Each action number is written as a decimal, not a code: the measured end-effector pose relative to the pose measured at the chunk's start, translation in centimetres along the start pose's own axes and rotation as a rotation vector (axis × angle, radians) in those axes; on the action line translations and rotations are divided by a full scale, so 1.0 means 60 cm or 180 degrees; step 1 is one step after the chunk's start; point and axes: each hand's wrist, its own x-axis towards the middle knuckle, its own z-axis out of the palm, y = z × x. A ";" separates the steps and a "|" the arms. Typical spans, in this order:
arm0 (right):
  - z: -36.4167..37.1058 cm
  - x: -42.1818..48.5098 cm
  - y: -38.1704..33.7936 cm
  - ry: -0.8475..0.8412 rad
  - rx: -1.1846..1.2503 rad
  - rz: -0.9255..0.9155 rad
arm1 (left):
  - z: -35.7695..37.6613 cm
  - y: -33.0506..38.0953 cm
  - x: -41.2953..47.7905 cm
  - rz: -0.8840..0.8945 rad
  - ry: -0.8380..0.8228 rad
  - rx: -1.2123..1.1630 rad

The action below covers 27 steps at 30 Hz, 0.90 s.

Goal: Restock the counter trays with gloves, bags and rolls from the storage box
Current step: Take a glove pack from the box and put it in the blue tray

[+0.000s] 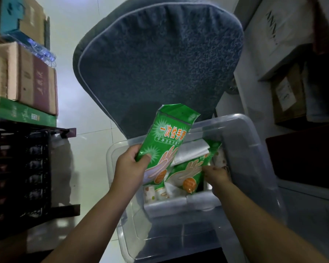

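- While both forearms reach forward from the bottom of the view, the clear lid (254, 168) lies tipped across the near and right side of the box (110, 158), leaving its far half open.
- The left hand (130, 166) is clamped on the lower left edge of a green glove pack (169, 137), thumb on the printed face, fingers behind — the pack is lifted clear above the box rim.
- That pack's long axis runs from lower left to upper right and away from the person; its torn or folded top end points up toward the cushion, its bottom end sits in the hand.
- The right hand (216, 174) is down inside the box at the edge of a second pack (190, 173). Its fingers are hidden behind the pack, so I cannot tell whether they have closed on it.
- The second pack lies tilted in the box, its long axis close to parallel with the first.
- Around it, patterned rolls (156, 193) stand along the near inner wall and a white bag bundle (192, 151) lies toward the far side.
- Beyond the box a blue cushion (160, 63) leans upright; cartons (27, 78) are stacked at far left.
- Progress, as I judge it: early — one pack is out, rolls and bags remain in the box, and no counter trays are in view, so nothing shows as restocked.
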 end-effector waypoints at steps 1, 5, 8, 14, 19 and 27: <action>0.006 -0.003 -0.002 -0.0121 0.0117 0.0046 | 0.000 0.005 -0.003 0.0020 -0.0020 0.0008; 0.042 -0.003 0.004 0.0038 0.0226 -0.0163 | -0.002 0.009 -0.010 0.0067 -0.0050 0.0053; 0.057 0.012 0.024 0.0248 0.0284 -0.0096 | -0.001 -0.006 -0.010 0.0146 -0.0044 0.0160; 0.026 -0.022 0.025 0.0399 -0.0077 -0.0400 | -0.005 -0.021 -0.016 0.0277 -0.0050 0.0282; -0.072 -0.155 0.013 0.0570 -0.0203 -0.1179 | -0.024 0.012 -0.039 0.0353 -0.0096 0.0339; -0.203 -0.389 -0.078 -0.0063 0.1158 -0.2220 | -0.032 0.122 -0.085 0.0468 -0.0371 0.0059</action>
